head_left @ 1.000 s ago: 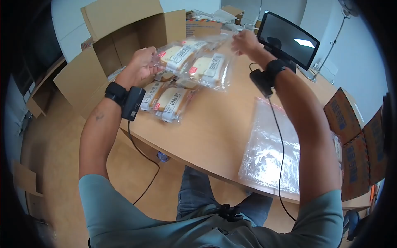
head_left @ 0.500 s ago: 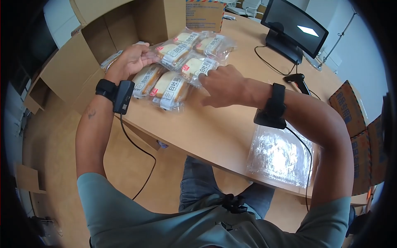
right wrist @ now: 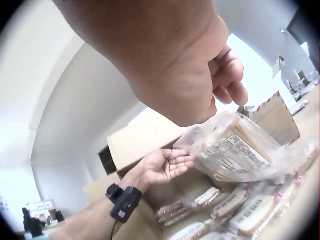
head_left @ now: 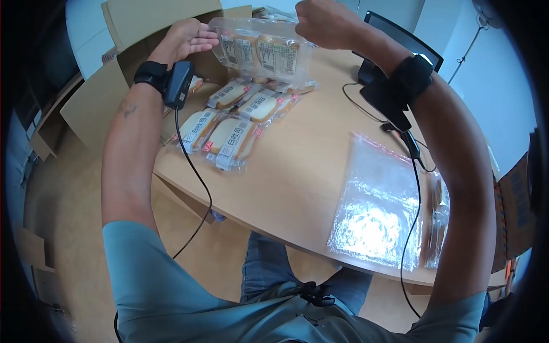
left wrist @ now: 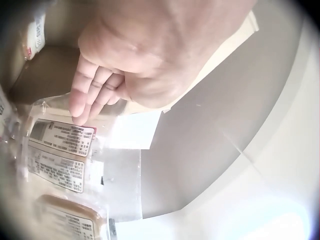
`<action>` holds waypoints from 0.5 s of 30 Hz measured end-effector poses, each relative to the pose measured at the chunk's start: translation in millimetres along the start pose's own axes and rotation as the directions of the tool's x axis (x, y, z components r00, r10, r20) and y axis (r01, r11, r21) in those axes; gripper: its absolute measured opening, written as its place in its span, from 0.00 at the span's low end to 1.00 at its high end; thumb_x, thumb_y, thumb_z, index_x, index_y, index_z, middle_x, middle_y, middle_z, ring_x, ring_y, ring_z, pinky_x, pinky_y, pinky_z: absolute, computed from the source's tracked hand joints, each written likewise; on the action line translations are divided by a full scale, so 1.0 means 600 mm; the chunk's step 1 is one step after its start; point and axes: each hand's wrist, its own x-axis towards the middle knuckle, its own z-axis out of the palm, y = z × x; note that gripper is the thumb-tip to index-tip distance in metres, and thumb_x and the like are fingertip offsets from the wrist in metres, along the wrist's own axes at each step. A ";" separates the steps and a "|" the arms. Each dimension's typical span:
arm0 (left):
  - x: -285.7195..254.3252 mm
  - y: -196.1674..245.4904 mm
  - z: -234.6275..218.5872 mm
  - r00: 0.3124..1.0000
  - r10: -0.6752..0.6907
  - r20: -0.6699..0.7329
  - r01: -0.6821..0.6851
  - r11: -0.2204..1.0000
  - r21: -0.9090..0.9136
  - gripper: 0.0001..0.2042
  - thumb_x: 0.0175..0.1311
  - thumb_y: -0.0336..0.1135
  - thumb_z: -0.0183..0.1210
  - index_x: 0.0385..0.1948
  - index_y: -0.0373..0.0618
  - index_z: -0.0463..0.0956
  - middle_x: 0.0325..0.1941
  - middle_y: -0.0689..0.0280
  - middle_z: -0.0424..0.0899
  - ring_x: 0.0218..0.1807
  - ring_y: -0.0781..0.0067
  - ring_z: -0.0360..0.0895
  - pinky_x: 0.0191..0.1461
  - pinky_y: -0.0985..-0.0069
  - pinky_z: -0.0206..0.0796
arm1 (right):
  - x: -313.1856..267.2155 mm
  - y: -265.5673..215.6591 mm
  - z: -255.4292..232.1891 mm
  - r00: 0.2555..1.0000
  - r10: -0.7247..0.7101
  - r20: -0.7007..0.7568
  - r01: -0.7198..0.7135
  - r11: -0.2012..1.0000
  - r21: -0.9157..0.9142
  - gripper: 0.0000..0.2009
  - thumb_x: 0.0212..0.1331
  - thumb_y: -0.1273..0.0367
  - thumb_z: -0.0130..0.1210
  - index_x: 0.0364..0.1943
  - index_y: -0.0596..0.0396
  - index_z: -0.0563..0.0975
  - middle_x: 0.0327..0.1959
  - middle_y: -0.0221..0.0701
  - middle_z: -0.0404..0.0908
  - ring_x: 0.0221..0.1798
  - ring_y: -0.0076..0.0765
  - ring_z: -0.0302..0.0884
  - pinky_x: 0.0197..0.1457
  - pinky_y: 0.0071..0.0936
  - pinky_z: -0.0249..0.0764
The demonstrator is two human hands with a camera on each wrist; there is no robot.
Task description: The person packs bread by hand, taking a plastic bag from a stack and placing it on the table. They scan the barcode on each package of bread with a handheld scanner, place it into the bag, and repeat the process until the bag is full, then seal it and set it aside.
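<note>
My right hand (head_left: 329,24) has curled fingers and pinches the upper edge of clear-wrapped sliced bread packs (head_left: 263,52), which are tipped up so their printed back labels show. My left hand (head_left: 186,41) is palm up with its fingers stretched out, the tips right at the left edge of the lifted wrapper. Below lie several more sliced bread packs (head_left: 231,138), flat on the table in rows, with fronts up. From the right wrist view, the left palm (right wrist: 159,167) sits beside the raised wrapper (right wrist: 235,152).
An open cardboard box (head_left: 86,94) stands behind the left hand, with some wrapped bread inside. Flat clear plastic bags (head_left: 374,200) lie at the table's front right, beside another wrapped pack (head_left: 437,220). A handheld scanner (head_left: 407,140) and a monitor (head_left: 394,37) are behind the right arm.
My right hand has gone from the front packs to the far side, tipping bread packs up so their backs show. The left hand has shifted slightly upward, fingers still extended.
</note>
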 end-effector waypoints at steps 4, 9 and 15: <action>-0.010 0.048 -0.013 0.992 0.084 -0.090 -0.072 0.990 0.122 0.16 0.73 0.34 0.42 0.51 0.29 0.70 0.44 0.54 0.84 0.40 0.69 0.85 0.38 0.79 0.78 | 0.009 0.007 -0.016 0.997 0.041 -0.070 -0.023 0.971 0.237 0.11 0.53 0.71 0.51 0.31 0.67 0.80 0.33 0.56 0.81 0.36 0.57 0.81 0.41 0.47 0.75; -0.001 0.061 -0.066 0.982 0.092 -0.162 -0.070 0.988 0.138 0.13 0.71 0.33 0.45 0.49 0.37 0.74 0.43 0.61 0.85 0.39 0.75 0.83 0.38 0.82 0.77 | -0.021 -0.011 -0.058 0.998 -0.002 -0.068 0.031 0.904 0.426 0.10 0.51 0.71 0.52 0.21 0.65 0.77 0.18 0.46 0.77 0.23 0.39 0.77 0.27 0.40 0.70; -0.001 0.101 -0.105 0.955 0.169 -0.244 -0.173 0.985 0.007 0.13 0.71 0.34 0.48 0.46 0.35 0.77 0.41 0.61 0.86 0.41 0.74 0.84 0.43 0.79 0.77 | -0.036 -0.026 -0.104 0.986 0.087 -0.140 -0.011 0.882 0.471 0.10 0.50 0.71 0.53 0.17 0.63 0.76 0.13 0.37 0.72 0.20 0.30 0.71 0.21 0.36 0.64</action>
